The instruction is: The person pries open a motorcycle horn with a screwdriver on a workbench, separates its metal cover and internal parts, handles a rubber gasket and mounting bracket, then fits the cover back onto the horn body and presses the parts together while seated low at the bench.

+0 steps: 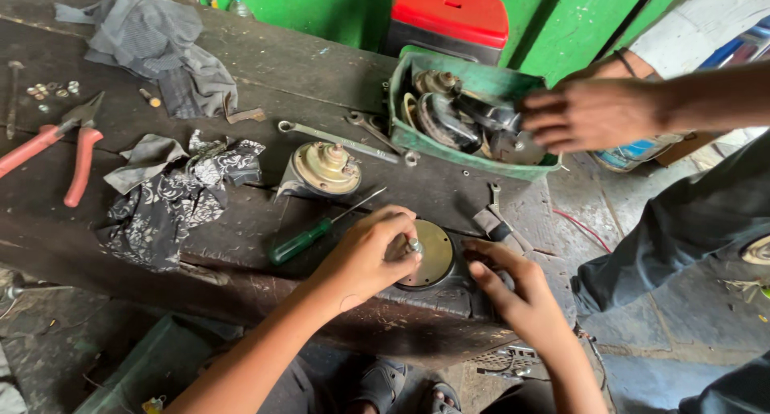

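Left hand pinches bolt atop brass disc.

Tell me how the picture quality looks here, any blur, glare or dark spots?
Head view: even daylight, no harsh glare, only a soft sheen on the brass-coloured disc under the left hand; the right hand is sharp; the co-worker's hand in the green tray is slightly motion-blurred; straight lines bow near the edges; underneath the bench is dark.

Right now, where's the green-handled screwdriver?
In the head view, the green-handled screwdriver lies on the dark workbench, just left of the person's left hand and below the brass-coloured round part, its tip pointing up-right.
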Available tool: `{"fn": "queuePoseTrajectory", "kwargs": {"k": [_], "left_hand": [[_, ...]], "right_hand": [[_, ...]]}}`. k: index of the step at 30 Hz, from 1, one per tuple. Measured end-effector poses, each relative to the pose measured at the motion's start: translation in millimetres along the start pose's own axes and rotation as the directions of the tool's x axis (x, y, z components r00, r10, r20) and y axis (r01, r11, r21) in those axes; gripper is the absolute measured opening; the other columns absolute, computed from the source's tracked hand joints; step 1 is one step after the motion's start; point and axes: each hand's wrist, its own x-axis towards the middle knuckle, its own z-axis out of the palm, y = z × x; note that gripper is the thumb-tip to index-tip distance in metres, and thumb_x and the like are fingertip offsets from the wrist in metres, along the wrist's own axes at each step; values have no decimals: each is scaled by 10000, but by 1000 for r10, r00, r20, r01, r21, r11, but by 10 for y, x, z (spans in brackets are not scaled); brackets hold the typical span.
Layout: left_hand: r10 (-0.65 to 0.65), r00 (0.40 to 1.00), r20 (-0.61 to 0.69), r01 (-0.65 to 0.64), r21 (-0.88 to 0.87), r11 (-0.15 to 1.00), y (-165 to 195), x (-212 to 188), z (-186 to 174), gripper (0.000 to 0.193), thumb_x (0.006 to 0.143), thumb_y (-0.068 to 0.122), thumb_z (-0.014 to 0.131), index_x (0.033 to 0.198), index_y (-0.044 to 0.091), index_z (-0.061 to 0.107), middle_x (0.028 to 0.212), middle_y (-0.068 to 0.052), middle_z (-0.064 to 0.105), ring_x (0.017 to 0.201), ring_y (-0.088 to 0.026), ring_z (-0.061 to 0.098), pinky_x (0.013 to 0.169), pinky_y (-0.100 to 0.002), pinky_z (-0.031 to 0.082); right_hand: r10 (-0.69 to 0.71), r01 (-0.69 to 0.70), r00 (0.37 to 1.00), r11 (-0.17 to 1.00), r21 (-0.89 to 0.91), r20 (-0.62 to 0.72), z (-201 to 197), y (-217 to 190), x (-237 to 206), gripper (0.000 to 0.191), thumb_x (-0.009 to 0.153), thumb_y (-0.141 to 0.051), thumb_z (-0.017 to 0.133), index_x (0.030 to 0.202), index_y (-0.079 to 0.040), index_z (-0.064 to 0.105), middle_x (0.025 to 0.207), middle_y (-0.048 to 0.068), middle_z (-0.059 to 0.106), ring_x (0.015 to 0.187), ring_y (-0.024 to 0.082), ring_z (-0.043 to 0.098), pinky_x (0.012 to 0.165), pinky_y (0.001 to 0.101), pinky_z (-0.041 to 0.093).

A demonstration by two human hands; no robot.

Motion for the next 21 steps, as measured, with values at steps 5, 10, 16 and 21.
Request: {"fn": "queuePoseTrajectory", "kwargs": {"k": [5, 10, 16, 21], "left_hand": [[37, 999, 9, -37, 46, 998, -17, 0, -6, 271, 811, 151, 800, 949, 24, 605, 1233, -129, 668, 1144, -310, 654, 949, -382, 512], [70, 997, 30, -72, 71, 995, -32, -1, -18, 224, 813, 152, 814, 936, 35, 669, 1306, -159, 642, 1215, -358, 603, 992, -421, 468], [-26, 998, 53, 27, -4, 1000, 48, 0, -21, 219, 811, 155, 801, 944, 44, 669, 1318, -139, 633, 1189, -325, 645, 965, -387, 510], [-88, 992, 93, 90, -26, 996, 86, 13, -35, 269, 799, 170, 821, 974, 61, 649, 1286, -122, 647, 1168, -309, 661, 952, -373, 518]], "right_hand": [[-12, 14, 995, 1000, -24, 98, -49, -43, -10, 541, 749, -146, 835, 1215, 53, 645, 1196, 179, 722, 1114, 259, 683, 964, 347, 484], [-16, 19, 1000, 981, -194, 17, 67, -85, 49, 461, 726, -131, 850, 1124, 43, 694, 1016, 161, 742, 927, 254, 726, 831, 337, 546], [-13, 11, 1000, 985, -173, -8, 37, -101, 67, 406, 728, -109, 851, 1070, 49, 700, 1003, 146, 735, 881, 250, 727, 804, 328, 549], [-25, 26, 1000, 992, -120, 9, 36, -28, 70, 388, 747, -102, 833, 1086, 43, 712, 1032, 139, 749, 915, 246, 738, 842, 321, 553]]}}
